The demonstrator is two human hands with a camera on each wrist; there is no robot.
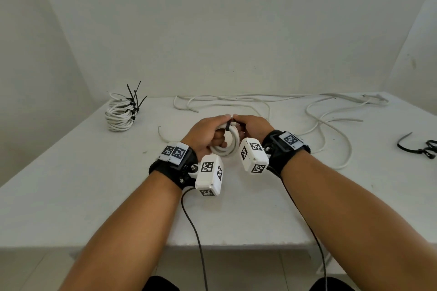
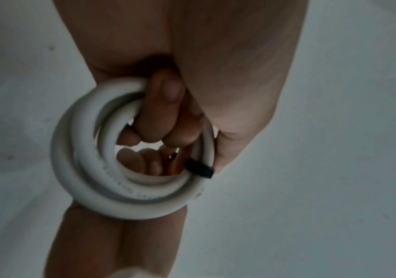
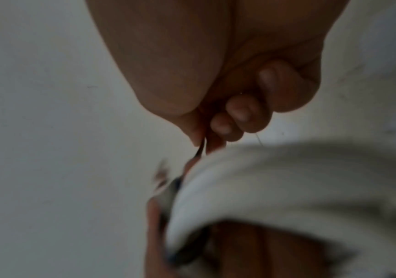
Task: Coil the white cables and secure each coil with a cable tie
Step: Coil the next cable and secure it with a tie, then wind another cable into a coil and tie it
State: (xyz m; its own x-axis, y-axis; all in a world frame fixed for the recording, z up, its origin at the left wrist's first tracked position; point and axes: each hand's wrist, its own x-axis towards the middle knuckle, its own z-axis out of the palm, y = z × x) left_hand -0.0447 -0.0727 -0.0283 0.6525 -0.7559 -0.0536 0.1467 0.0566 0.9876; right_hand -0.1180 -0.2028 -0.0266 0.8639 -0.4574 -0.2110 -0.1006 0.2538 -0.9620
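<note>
Both forearms extend forward over the white table [image 1: 71, 172], wrists close together near its middle. The left hand [image 1: 204, 136] is turned palm inward, its fingers [image 2: 163, 105] curled through the opening of a small coil of white cable [image 1: 227, 146], which it holds upright just above the tabletop. In the left wrist view the coil [image 2: 85, 169] shows as about three stacked loops, with a short black end of the cable tie [image 2: 200, 170] lying across its far side. The right hand [image 1: 254, 126] meets the left at the top of the coil; its thumb and forefinger pinch the thin black strap of the tie [image 1: 228, 125], while the other fingers [image 3: 239, 111] are folded into the palm. The right wrist view is blurred, yet a dark thin strip [image 3: 201, 148] is visible between the fingertips. Whether the tie is already threaded through its head cannot be told.

At the far left of the table stands a stack of finished coils [image 1: 119, 113], each bound, with black tie tails pointing upward. Loose white cables [image 1: 326, 123] trail across the far and right parts of the table. Spare black ties [image 1: 423, 147] lie near the right edge, well apart from the hands.
</note>
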